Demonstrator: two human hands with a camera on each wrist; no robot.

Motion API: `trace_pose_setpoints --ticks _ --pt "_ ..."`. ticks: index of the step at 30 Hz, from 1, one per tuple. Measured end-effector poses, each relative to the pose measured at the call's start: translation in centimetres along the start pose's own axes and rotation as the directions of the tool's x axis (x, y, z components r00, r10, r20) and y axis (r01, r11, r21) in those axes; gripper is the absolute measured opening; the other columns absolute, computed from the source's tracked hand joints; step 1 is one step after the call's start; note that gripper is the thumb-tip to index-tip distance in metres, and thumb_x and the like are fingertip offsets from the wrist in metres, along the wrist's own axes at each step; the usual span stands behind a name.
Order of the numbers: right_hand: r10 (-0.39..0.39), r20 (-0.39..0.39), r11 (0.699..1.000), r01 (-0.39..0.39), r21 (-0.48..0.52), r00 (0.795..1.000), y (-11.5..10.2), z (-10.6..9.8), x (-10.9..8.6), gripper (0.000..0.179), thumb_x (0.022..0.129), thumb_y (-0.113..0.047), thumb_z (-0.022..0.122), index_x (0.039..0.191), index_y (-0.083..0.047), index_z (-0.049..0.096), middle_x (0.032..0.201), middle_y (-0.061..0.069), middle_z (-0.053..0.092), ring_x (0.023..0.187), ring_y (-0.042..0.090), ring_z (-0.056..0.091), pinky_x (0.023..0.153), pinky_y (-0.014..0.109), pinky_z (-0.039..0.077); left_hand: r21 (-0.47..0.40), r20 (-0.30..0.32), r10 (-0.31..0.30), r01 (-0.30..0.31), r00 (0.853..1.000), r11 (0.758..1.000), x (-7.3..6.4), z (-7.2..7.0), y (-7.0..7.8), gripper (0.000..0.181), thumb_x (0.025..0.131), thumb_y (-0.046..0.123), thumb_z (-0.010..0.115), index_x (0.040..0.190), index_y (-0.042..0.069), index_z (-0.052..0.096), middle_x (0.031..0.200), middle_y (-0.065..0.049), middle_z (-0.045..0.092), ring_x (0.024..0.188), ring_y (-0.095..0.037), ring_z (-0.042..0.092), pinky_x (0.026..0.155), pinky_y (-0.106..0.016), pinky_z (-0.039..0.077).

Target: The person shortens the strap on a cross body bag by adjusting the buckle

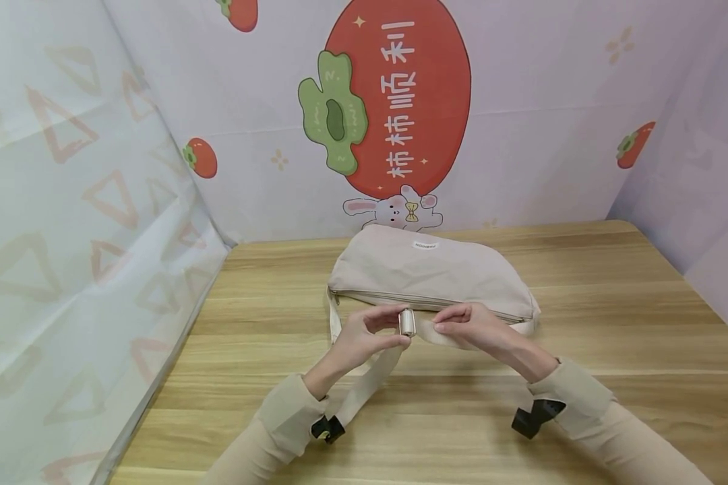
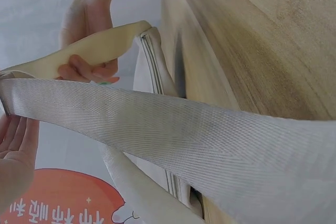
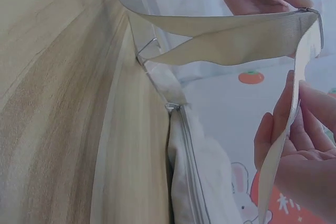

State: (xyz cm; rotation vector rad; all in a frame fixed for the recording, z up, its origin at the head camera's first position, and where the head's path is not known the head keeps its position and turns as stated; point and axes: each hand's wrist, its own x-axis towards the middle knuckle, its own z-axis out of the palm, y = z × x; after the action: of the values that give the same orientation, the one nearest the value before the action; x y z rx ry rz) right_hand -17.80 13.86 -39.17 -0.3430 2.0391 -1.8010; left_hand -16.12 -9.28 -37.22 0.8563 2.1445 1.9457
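Note:
A cream fabric bag (image 1: 431, 269) with a zipper along its near side lies on the table, its strap (image 1: 370, 384) raised in front of it. My left hand (image 1: 364, 337) pinches the metal strap slider (image 1: 407, 322) between thumb and fingers, at the strap's fold. To its right, my right hand (image 1: 479, 330) pinches the strap between thumb and fingers. The right wrist view has the webbing (image 3: 252, 38) looping through the slider (image 3: 310, 11), with my right fingers along the strap's hanging side. In the left wrist view, the strap (image 2: 157, 124) crosses in front of both hands.
The wooden table (image 1: 613, 323) extends around the bag. Behind it hangs a pale cloth backdrop (image 1: 522, 135) printed with a large red persimmon. Another patterned cloth (image 1: 97, 236) borders the left side. Black wrist bands (image 1: 540, 417) sit at both sleeves.

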Motion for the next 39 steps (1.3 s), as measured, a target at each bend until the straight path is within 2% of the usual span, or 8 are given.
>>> trace_pose_setpoints --ticks 5,10,19,25,29,33,36,39 --pt "-0.012 0.048 0.994 0.007 0.112 0.999 0.2 0.3 0.0 0.014 0.082 -0.011 0.062 0.079 -0.024 0.066 0.071 -0.01 0.062 0.061 0.0 0.05 0.054 0.014 0.039 0.011 0.017 0.011 -0.011 1.0 1.0 0.0 0.0 -0.1 0.047 0.071 -0.005 0.068 0.114 -0.013 0.051 0.107 -0.025 0.058 0.091 -0.018 0.06 0.084 -0.035 0.047" --pt "-0.012 0.044 0.985 0.004 0.174 0.999 0.0 0.7 0.0 0.016 0.082 -0.009 0.062 0.078 -0.024 0.067 0.067 -0.012 0.058 0.056 0.0 0.045 0.05 0.014 0.036 0.073 0.033 0.012 -0.014 0.999 0.997 0.1 0.3 0.1 0.046 0.07 -0.006 0.069 0.113 -0.01 0.053 0.108 -0.022 0.058 0.091 -0.018 0.059 0.084 -0.031 0.047" --pt "-0.019 0.052 0.954 0.003 0.301 0.998 -0.7 1.6 -0.1 0.011 0.081 -0.007 0.062 0.077 -0.017 0.066 0.061 -0.011 0.055 0.055 0.001 0.042 0.05 0.013 0.034 0.13 0.044 0.012 -0.017 0.999 0.991 0.0 1.0 2.3 0.04 0.071 -0.007 0.068 0.109 -0.011 0.055 0.102 -0.023 0.059 0.089 -0.016 0.058 0.083 -0.03 0.047" --pt "-0.019 0.042 0.944 0.004 0.33 0.999 -0.9 2.0 0.0 0.012 0.08 -0.003 0.061 0.074 -0.012 0.057 0.054 -0.012 0.044 0.05 0.0 0.035 0.047 0.013 0.031 0.091 0.03 -0.011 0.008 0.999 0.996 0.2 1.0 1.3 0.04 0.072 -0.006 0.068 0.11 -0.01 0.055 0.104 -0.022 0.059 0.091 -0.019 0.058 0.085 -0.031 0.046" --pt "0.017 0.043 0.968 -0.027 0.25 0.999 -1.0 1.8 -0.1 0.008 0.08 -0.007 0.062 0.079 -0.012 0.056 0.059 -0.011 0.05 0.053 0.001 0.039 0.048 0.013 0.033 0.074 0.026 -0.03 0.028 0.999 0.997 0.4 0.7 0.1 0.043 0.072 -0.003 0.07 0.112 -0.006 0.056 0.107 -0.019 0.059 0.094 -0.019 0.057 0.086 -0.031 0.045" --pt "0.027 0.043 0.998 -0.03 0.055 0.999 -0.7 0.7 -0.4 0.019 0.08 -0.018 0.065 0.093 -0.005 0.06 0.078 -0.003 0.063 0.067 0.005 0.054 0.057 0.017 0.043 0.083 0.017 -0.024 0.022 1.0 0.996 0.3 0.4 -0.1 0.044 0.071 0.001 0.071 0.113 -0.005 0.056 0.106 -0.018 0.06 0.093 -0.02 0.058 0.086 -0.034 0.045" --pt "0.004 0.029 0.995 -0.001 -0.099 1.0 -0.3 -0.3 -0.7 0.03 0.08 -0.022 0.066 0.101 -0.001 0.062 0.094 0.003 0.064 0.082 0.009 0.056 0.069 0.021 0.046 0.087 0.003 -0.028 0.027 1.0 0.996 0.2 0.1 0.1 0.045 0.071 0.0 0.071 0.114 -0.004 0.056 0.106 -0.018 0.06 0.093 -0.02 0.058 0.085 -0.035 0.045" --pt "-0.004 0.026 0.982 0.009 -0.19 1.0 0.0 -1.0 -0.9 0.032 0.08 -0.024 0.066 0.101 0.0 0.064 0.1 0.006 0.062 0.089 0.011 0.054 0.075 0.023 0.044 0.089 -0.003 -0.041 0.041 0.999 0.995 0.1 -0.1 0.1 0.045 0.071 0.0 0.071 0.114 -0.004 0.056 0.105 -0.017 0.06 0.093 -0.02 0.058 0.085 -0.033 0.046"
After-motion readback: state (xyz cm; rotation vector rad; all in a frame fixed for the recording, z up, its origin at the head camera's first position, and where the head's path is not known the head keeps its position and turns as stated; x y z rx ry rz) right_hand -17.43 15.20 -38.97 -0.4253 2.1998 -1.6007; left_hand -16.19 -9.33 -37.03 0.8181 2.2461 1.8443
